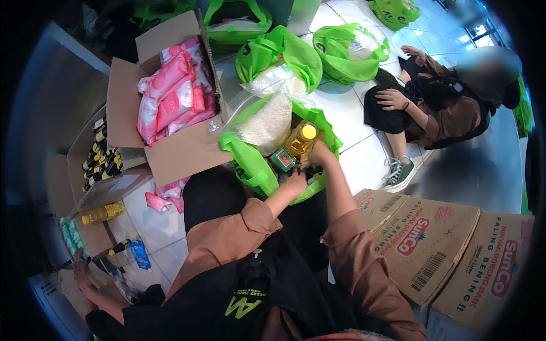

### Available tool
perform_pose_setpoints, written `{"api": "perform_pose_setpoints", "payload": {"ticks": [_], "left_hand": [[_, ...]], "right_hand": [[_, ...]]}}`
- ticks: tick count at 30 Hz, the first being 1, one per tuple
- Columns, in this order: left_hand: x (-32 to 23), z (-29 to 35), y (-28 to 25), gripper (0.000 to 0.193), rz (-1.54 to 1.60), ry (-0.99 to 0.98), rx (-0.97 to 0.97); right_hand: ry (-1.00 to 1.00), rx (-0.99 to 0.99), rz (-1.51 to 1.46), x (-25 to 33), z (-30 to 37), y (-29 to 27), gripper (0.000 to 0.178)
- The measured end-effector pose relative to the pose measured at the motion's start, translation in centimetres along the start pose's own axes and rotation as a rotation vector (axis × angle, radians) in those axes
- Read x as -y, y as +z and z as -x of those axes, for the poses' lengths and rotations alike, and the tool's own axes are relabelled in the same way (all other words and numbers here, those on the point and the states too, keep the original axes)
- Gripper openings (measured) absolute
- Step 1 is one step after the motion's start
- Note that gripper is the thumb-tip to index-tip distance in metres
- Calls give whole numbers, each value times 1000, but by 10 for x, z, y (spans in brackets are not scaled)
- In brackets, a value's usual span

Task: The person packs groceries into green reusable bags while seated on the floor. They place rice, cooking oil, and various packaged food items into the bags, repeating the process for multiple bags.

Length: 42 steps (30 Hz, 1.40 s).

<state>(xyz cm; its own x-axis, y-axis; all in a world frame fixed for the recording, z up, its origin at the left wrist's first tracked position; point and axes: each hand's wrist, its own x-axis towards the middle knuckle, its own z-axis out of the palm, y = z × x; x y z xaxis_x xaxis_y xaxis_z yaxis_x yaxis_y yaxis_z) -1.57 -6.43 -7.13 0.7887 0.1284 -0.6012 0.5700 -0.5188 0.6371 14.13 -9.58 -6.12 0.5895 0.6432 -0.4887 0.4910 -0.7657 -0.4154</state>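
Note:
Between my legs stands an open green cloth bag (pixel 239 153). Inside it, a clear sack of white rice (pixel 266 124) leans to the left. A yellow-capped bottle of cooking oil (pixel 298 142) is at the right, with a small green box (pixel 283 159) beside it. My right hand (pixel 319 153) is down in the bag against the bottle's right side, closed about it; its fingertips are partly hidden. My left hand (pixel 293 183) reaches over the near rim, fingers stretched toward the box's lower edge. Dark items below the hands cannot be made out.
An open carton (pixel 128 108) of pink-and-white packs stands left, near a carton of dark bottles (pixel 102 165). Another oil bottle (pixel 103 213) lies beyond my left leg. More green bags (pixel 278 57) stand ahead. Cartons (pixel 426 244) and a seated person (pixel 443 108) are at right; another person's hand (pixel 82 273) is lower left.

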Motion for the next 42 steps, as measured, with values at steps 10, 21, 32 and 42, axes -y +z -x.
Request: {"api": "perform_pose_setpoints", "payload": {"ticks": [10,21,32,42], "left_hand": [[-17,17,-11,49,-84,227,-126],[-48,280,-200,34,281,137,-136],[110,117,-100,33,1619,-229,-379],[93,90,-51,55,1834,-188,-43]], "right_hand": [[55,-307,218,-15,-38,0,53],[-411,-1203,-332,66,136,-112,38],[421,-262,-1843,2,113,-15,65],[342,-203,-1873,-50,26,-63,60]]}}
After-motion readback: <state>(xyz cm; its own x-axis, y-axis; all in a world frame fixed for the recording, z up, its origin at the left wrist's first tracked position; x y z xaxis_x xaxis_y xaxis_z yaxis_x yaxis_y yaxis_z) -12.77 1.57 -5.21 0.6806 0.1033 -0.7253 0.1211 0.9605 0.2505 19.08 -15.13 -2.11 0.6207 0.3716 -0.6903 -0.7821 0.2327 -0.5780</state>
